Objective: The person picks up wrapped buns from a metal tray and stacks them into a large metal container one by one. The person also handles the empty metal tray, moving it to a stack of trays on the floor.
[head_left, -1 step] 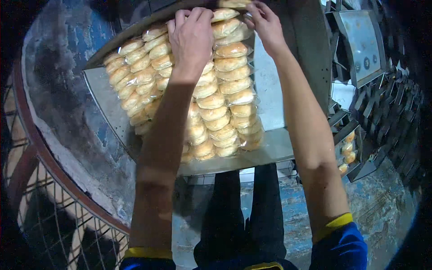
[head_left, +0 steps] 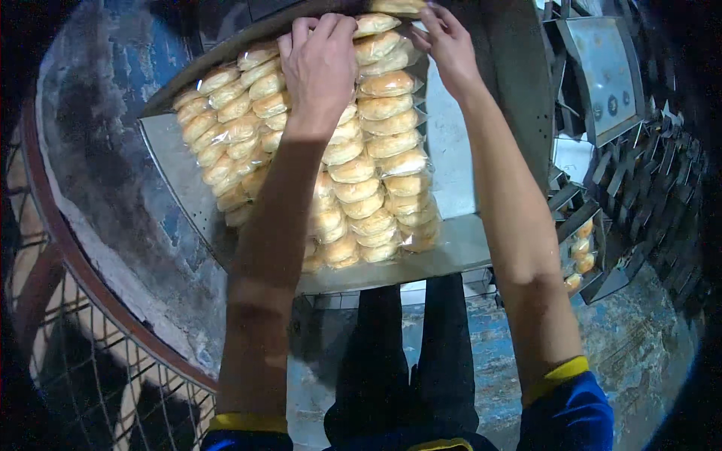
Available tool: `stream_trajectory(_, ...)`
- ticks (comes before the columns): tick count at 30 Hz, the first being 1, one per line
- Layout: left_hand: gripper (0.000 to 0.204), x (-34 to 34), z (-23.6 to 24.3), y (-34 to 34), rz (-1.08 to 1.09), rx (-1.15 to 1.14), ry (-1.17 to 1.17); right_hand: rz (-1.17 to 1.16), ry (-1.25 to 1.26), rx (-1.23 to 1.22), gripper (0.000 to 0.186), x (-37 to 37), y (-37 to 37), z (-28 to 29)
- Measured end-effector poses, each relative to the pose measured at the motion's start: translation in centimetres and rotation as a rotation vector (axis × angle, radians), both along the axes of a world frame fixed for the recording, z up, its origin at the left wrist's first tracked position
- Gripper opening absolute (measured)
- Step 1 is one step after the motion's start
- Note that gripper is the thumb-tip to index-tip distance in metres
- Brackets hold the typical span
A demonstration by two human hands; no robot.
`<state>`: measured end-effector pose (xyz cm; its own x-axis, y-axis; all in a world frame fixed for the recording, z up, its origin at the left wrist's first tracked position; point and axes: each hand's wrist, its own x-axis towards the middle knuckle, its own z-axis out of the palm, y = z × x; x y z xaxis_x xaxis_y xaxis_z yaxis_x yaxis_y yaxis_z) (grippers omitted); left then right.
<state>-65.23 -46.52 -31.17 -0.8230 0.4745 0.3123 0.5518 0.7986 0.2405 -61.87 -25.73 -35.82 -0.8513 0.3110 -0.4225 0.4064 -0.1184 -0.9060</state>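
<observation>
Rows of golden buns [head_left: 357, 188] in clear plastic wrap stand packed inside a metal tray [head_left: 169, 143]. Over the far part of these rows lies my left hand [head_left: 320, 71], its fingers curled down at the far edge; the fingertips, and whatever they grip, are hidden. At the far right end of the rows, my right hand [head_left: 444, 49] is closed, thumb and fingers at the end of a wrapped bun [head_left: 398, 7] that the picture's top edge partly cuts off. My left forearm covers part of the middle rows.
A bare metal strip [head_left: 451, 150] runs along the tray's right side. Stacked dark metal trays [head_left: 639, 188] fill the right, one holding buns [head_left: 583, 248]. A round, worn surface with a reddish rim [head_left: 56, 180] lies left, above a wire grid [head_left: 98, 353].
My right hand has shifted very slightly to the right, along with the bun at its fingertips. My left hand and the packed rows look the same.
</observation>
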Motion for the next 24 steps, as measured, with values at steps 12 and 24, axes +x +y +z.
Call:
stream_trajectory(12, 0.043, 1.0, 4.9, 4.3, 0.126, 0.345, -0.217, -0.33, 0.211, -0.304, 0.068, 3.9, 0.8, 4.2)
stream_trajectory(24, 0.059, 13.3, 10.8, -7.5, 0.4, 0.972, -0.67, 0.032, 0.19, -0.142, 0.089, 5.3, -2.2, 1.7)
